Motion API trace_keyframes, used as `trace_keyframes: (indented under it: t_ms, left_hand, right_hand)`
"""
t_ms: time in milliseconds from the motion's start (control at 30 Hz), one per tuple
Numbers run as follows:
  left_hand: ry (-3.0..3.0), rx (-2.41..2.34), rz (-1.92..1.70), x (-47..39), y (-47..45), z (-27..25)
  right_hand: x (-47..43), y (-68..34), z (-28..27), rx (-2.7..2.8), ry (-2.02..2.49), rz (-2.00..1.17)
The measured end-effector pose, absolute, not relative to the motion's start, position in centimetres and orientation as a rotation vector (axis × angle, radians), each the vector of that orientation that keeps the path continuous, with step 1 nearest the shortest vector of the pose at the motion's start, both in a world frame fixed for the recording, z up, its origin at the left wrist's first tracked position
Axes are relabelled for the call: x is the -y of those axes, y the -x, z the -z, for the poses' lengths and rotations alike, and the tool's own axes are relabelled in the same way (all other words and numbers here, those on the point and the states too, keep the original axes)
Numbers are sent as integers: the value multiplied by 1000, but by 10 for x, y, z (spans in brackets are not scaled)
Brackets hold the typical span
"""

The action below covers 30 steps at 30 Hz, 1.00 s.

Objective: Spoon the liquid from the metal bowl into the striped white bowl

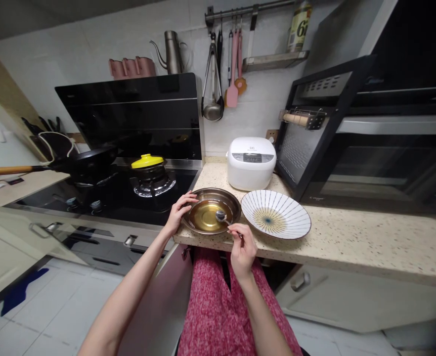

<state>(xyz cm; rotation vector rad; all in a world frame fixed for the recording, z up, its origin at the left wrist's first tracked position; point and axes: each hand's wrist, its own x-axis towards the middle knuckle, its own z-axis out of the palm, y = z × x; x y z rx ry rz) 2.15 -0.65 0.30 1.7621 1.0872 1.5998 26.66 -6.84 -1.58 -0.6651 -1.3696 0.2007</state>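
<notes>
A round metal bowl (230, 198) with yellowish liquid in it sits near the counter's front edge. My left hand (178, 212) grips its left rim, fingers laid over the edge. A metal spoon (221, 215) dips into the bowl at the right side, its bowl end in or just above the liquid; I cannot tell which. My right hand (243, 249) is closed around the spoon's handle, in front of the counter edge. Just right of the metal bowl stands a wide white plate (284, 210) with dark radiating lines.
Behind the bowl and plate is a white rice cooker (252, 165). On the left, the gas stove (129, 202) carries a small pot with a yellow lid (147, 160) and a black wok (88, 163). Cooking utensils (233, 89) hang on the wall. An oven (388, 168) stands right.
</notes>
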Motion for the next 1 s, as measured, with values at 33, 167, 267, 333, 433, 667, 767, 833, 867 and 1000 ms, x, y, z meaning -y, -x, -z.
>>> trace_keyframes:
  t_ms: [33,167,267,333,433,667,767,833,867,1000]
  left_hand:
    - [-1764,-1088,-1599,6,-22,-3]
    - [-1763,-1088,-1597,6,-21,-3]
    - [-1757,-1088,-1597,6,-21,-2]
    - [-1755,-1090,-1596,6,-21,-2]
    - [-1758,-1094,-1596,6,-21,-2]
    - [-1751,-1088,-1602,6,-22,-3]
    - [-1752,-1091,-1602,6,-21,-2]
    - [-1757,-1101,-1594,6,-21,-2]
    - [-1758,-1105,-1590,6,-21,-2]
    - [-1757,-1098,-1592,7,-22,-3]
  right_hand:
    - [68,-266,17,1372,668,-202]
    - [66,-263,19,1384,674,-216]
    - [65,-261,20,1390,693,-262]
    - [64,-260,20,1386,708,-291]
    - [64,-261,21,1388,716,-313]
    - [63,-261,21,1392,703,-287]
    - [63,-261,22,1379,691,-260]
    - [63,-260,22,1369,685,-250]
    - [62,-260,23,1365,682,-248]
    - [62,-260,26,1339,672,-253]
